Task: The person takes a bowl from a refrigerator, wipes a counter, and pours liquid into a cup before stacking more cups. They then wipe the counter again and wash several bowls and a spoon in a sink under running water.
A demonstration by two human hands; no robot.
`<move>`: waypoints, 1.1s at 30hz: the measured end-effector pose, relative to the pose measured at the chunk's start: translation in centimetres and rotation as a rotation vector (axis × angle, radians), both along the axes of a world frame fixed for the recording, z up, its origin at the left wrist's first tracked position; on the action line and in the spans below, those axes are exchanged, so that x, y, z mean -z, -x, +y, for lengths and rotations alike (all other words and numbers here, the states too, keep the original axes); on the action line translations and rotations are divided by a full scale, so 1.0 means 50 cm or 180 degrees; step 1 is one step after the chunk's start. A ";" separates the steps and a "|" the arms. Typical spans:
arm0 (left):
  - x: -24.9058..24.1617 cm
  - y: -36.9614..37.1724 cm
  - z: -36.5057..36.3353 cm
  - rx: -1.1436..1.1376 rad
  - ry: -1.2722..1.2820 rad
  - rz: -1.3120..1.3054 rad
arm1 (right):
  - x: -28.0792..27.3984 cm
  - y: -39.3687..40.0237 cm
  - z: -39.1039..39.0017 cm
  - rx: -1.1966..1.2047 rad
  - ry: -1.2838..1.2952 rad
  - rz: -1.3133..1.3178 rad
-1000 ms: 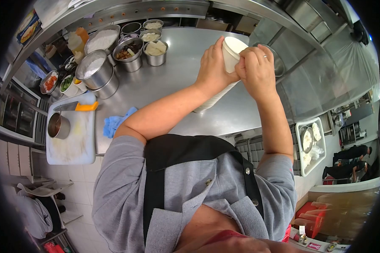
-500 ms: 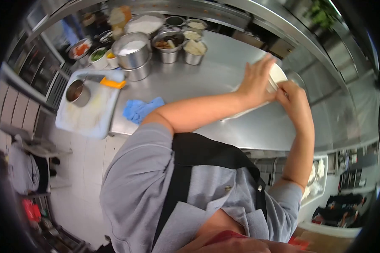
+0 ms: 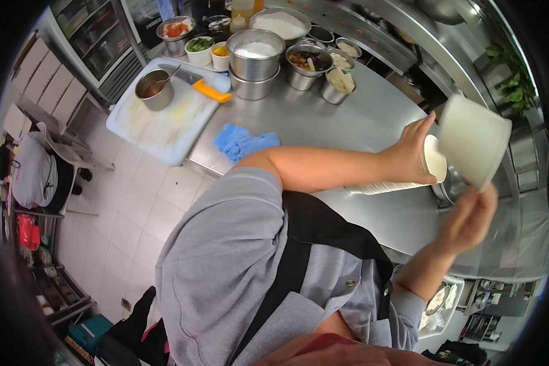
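Note:
My left hand (image 3: pixel 412 149) is wrapped around the end of a nested stack of white paper bowls (image 3: pixel 390 188), which lies on its side along the steel table. The open mouth of the end bowl faces right. My right hand (image 3: pixel 466 221) grips the lower edge of a single white paper bowl (image 3: pixel 474 141), raised and tilted just right of the stack. That bowl and the right fingers are slightly blurred by motion. Part of a steel bowl (image 3: pixel 448 186) shows behind the two hands.
A blue cloth (image 3: pixel 244 142) lies by the table's near edge. To the left, a white cutting board (image 3: pixel 155 137) carries a steel cup (image 3: pixel 155 90) and an orange-handled knife (image 3: pixel 211 91). Several ingredient containers (image 3: pixel 253 70) line the back. A seated person (image 3: pixel 36 168) is at far left.
One paper bowl has come off the stack and moved right and up in my right hand. My left hand stays at the stack. The whole view has turned and shifted.

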State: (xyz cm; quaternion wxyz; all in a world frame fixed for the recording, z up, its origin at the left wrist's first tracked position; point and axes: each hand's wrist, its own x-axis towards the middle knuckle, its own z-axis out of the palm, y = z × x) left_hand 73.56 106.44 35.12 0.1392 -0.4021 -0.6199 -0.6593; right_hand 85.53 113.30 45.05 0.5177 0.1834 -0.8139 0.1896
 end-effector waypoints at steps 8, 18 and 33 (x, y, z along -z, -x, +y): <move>0.228 0.151 -0.417 -0.2784 -0.0537 0.0090 | 0.253 0.157 -0.165 -0.1279 -0.0653 -0.1207; 0.323 0.112 -1.034 -0.5855 -0.0922 -0.1816 | 0.460 0.276 -0.251 -0.0939 -0.1513 -0.2314; 0.259 0.038 -1.016 -0.2543 -0.2192 -0.2716 | 0.423 0.245 -0.254 -0.0200 -0.2217 -0.3131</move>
